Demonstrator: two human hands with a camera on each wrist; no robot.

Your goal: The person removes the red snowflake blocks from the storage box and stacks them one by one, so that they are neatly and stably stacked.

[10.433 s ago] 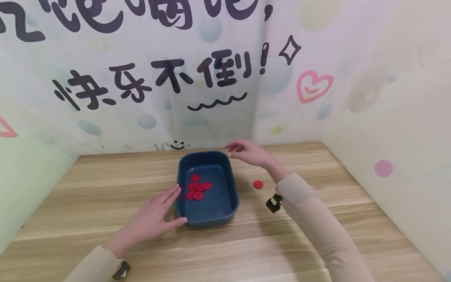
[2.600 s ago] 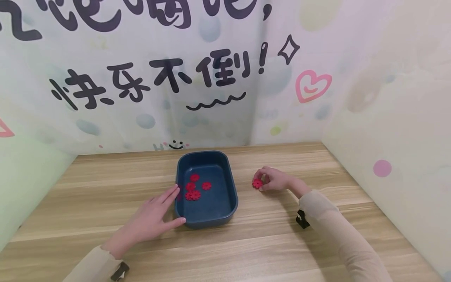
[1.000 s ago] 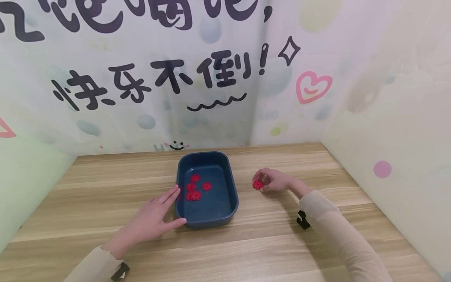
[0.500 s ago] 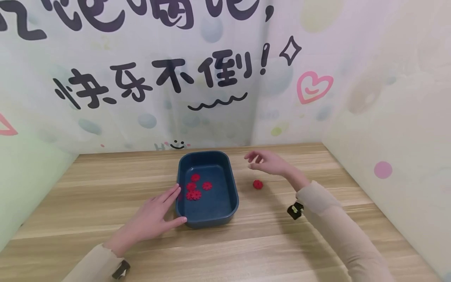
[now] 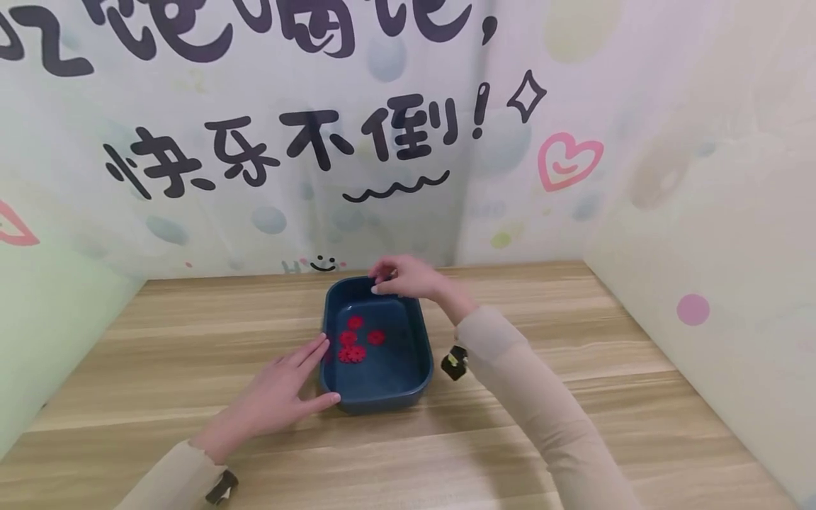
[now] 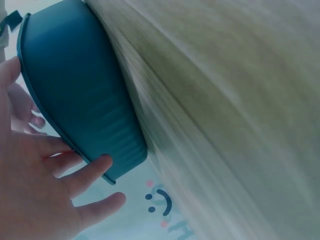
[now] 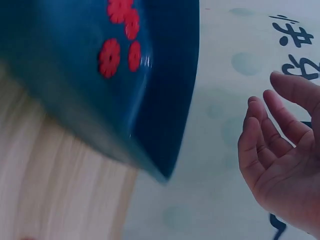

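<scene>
A dark blue rectangular tray [image 5: 395, 372] stands on the table, with several red flower-shaped discs [image 5: 353, 353] lying flat in its left half. My left hand [image 5: 270, 397] rests against the tray's left rim, fingers extended and thumb at the near corner. The left wrist view shows those fingers spread along the tray's outer wall [image 6: 80, 85]. Over the tray's far end hovers my right hand [image 5: 411, 278], its fingers loosely bent. In the right wrist view that hand [image 7: 285, 155] holds nothing. The right sleeve hides the table spot where a red disc lay.
The wood-grain table [image 5: 191, 340] meets a printed white backdrop [image 5: 382, 219] behind the tray. A pale side wall [image 5: 701, 212] bounds the right. Small black devices, one of them [image 5: 455, 363] by the right sleeve, are worn at both wrists.
My right hand has let go of the red disc on the table and moved left over the tray. Fewer discs lie in the tray than about ten seconds ago. The left hand stays put.
</scene>
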